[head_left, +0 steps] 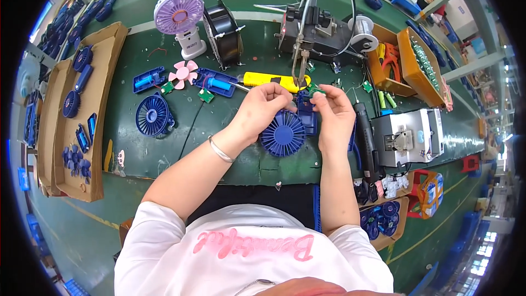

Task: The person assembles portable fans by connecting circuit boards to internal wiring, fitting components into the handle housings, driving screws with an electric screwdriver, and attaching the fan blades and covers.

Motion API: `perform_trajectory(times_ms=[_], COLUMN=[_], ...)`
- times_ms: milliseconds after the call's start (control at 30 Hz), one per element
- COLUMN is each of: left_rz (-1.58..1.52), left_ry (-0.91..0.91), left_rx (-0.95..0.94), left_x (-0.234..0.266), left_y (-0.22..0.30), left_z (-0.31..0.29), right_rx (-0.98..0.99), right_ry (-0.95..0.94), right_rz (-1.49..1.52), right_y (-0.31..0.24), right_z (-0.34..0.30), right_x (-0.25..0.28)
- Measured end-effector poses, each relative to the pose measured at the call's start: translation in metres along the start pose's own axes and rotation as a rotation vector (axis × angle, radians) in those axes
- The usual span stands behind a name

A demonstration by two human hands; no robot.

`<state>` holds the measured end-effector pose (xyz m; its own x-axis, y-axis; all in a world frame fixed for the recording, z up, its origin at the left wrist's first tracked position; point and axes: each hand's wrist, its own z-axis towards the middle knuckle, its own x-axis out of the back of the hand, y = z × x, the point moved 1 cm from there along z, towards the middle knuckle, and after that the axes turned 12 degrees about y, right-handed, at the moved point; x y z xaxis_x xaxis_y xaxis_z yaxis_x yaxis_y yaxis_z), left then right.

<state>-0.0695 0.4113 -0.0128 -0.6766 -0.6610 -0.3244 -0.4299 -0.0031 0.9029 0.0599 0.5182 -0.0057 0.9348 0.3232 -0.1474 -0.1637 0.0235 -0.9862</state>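
Pinching 1 green circuit board (318,92) in right hand (336,114), with left hand (267,102) narrow, grip unclear, by blue fan (282,134) near worktop's (246,171) front edge; seemingly with grille (286,141) fitted, handle (310,126) left to close.

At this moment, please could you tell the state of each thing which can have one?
left hand: fingers curled, grip unclear
right hand: pinching a small green board
near blue fan: grille up, between the hands
purple fan: standing upright
pink propeller: detached, lying loose
left blue casing: open, blue cell exposed
cardboard tray: open, holding blue parts
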Motion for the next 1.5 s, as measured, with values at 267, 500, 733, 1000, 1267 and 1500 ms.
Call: perform_trajectory(times_ms=[267,500,733,1000,1267,1500], left_rz=[0.026,0.004,0.0,0.003,-0.009,-0.008], left_ry=[0.018,0.069,0.084,0.142,0.143,0.159], left_rx=[-0.073,-0.075,-0.095,-0.152,-0.161,-0.168], left_x=[-0.003,-0.005,-0.01,-0.012,-0.014,-0.016], left_y=[0.001,-0.002,0.003,0.004,0.011,0.014], left_z=[0.002,0.001,-0.002,-0.004,0.0,-0.003], right_rx=[-0.038,-0.105,-0.096,-0.004,0.053,0.099], right_ry=[-0.044,-0.065,-0.078,-0.046,-0.037,-0.051], right_rz=[0.007,0.017,0.036,-0.004,0.039,0.052], right_y=[0.007,0.005,-0.002,-0.002,0.0,-0.001], right_z=[-0.006,-0.01,-0.012,-0.015,-0.013,-0.012], right_x=[-0.01,-0.015,-0.013,-0.014,-0.016,-0.016])
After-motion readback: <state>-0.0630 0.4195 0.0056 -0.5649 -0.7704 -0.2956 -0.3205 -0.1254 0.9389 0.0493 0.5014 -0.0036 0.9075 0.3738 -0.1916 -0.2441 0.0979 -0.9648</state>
